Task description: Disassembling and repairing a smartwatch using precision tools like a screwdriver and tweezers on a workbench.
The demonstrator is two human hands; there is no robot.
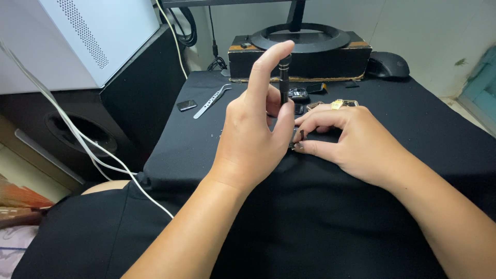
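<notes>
Left hand (250, 139) closed around upright precision screwdriver (284, 80), index fingertip capping its top for downward pressure. Right hand (356, 142) pinches small device (297, 140) flat at table (413, 113) centre, steadying it. Tweezers (212, 102) parked near the far-left corner.

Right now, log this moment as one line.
left hand: holds screwdriver upright, index on cap | right hand: pinches small device on black cloth | tweezers: unused, left

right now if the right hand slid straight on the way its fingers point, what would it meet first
Its fingers point left at the small part they pinch under the screwdriver; just past it is the left hand, though depth is unclear.
</notes>
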